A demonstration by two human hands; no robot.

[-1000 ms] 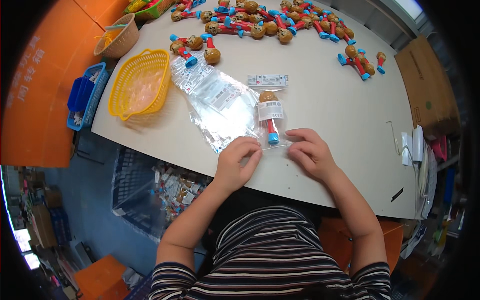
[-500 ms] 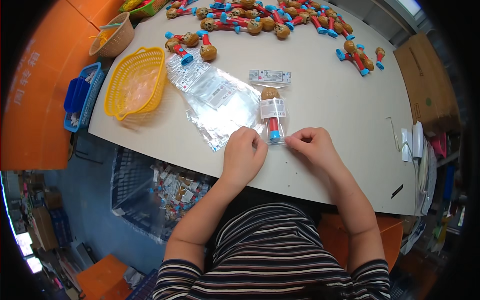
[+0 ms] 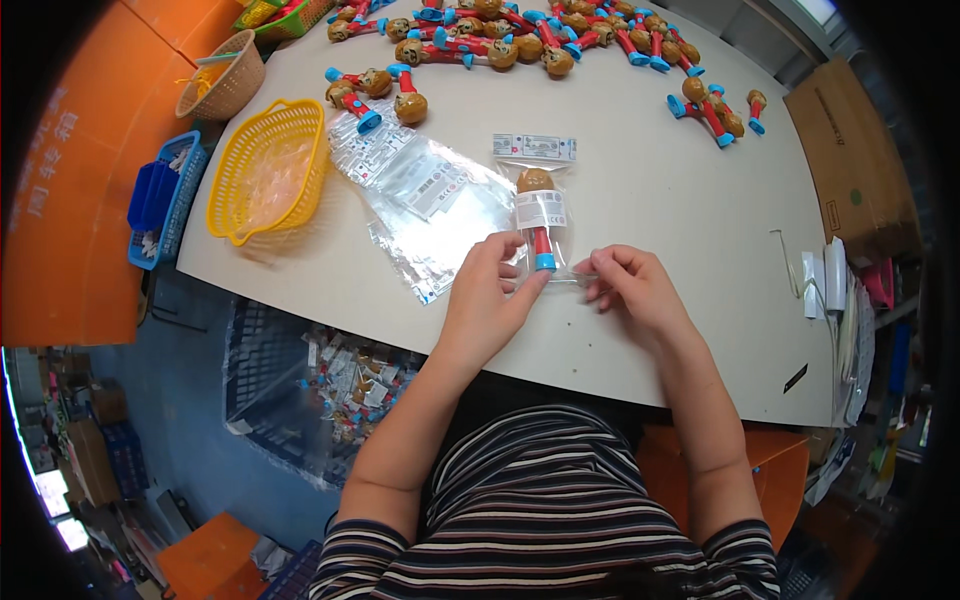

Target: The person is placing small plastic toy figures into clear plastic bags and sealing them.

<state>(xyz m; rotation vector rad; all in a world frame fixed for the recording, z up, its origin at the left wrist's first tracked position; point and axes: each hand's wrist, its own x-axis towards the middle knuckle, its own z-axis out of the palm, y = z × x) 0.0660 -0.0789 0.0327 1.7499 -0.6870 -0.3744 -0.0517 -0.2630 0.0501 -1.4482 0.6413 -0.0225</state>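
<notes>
on the table (image 3: pixel 660 190), two hands pinch one bagged toy (image 3: pixel 540 215).

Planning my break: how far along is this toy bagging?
Done: one toy sits inside a clear bag. In hand: left hand and right hand pinch its open end. Left: loose toys and the pile of empty bags.

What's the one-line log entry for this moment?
left hand: pinching bagged toy open end | right hand: pinching same end | bag flat on table | spare bags left
</notes>
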